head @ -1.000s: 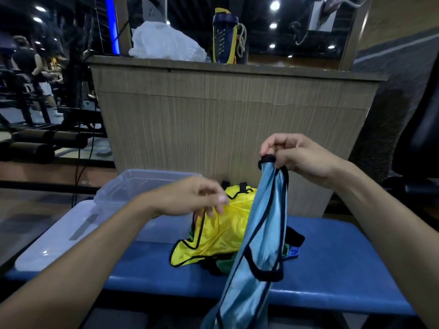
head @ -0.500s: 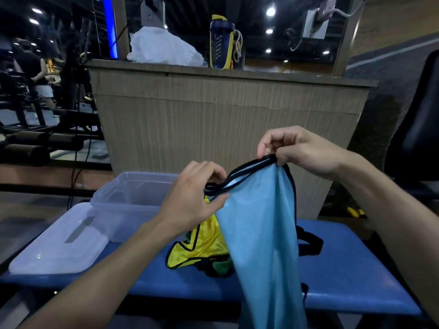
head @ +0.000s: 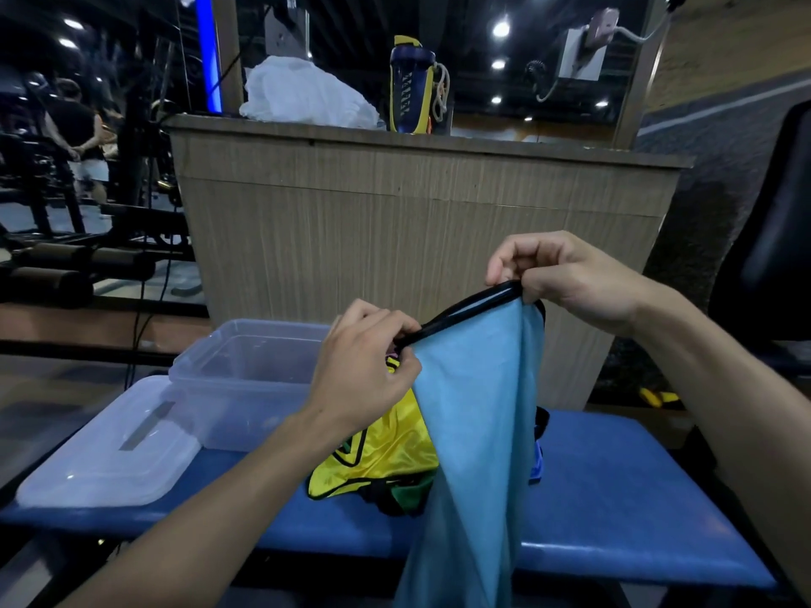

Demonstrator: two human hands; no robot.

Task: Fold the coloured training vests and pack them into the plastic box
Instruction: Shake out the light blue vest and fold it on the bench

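A light blue vest [head: 476, 432] with black trim hangs in the air over the blue bench [head: 614, 511]. My left hand [head: 366, 370] pinches its black top edge at the lower left end. My right hand [head: 566, 278] pinches the same edge higher up on the right. The edge is stretched taut between them and the cloth drops below the bench's front. A yellow vest [head: 386, 454] lies crumpled on the bench behind it, on top of green cloth [head: 406, 498]. The clear plastic box [head: 245, 379] stands open at the left.
The box's clear lid [head: 105, 454] lies flat at the bench's left end. A wooden counter [head: 417, 221] rises right behind the bench, with a white bag [head: 303, 94] and a bottle [head: 412, 85] on top. A dark chair [head: 772, 256] stands at right. Gym machines and a person fill the far left.
My left hand left the yellow vest and took hold of the blue vest's trim. Both hands have spread the top edge apart, so the bunched vest now hangs as a wide sheet.
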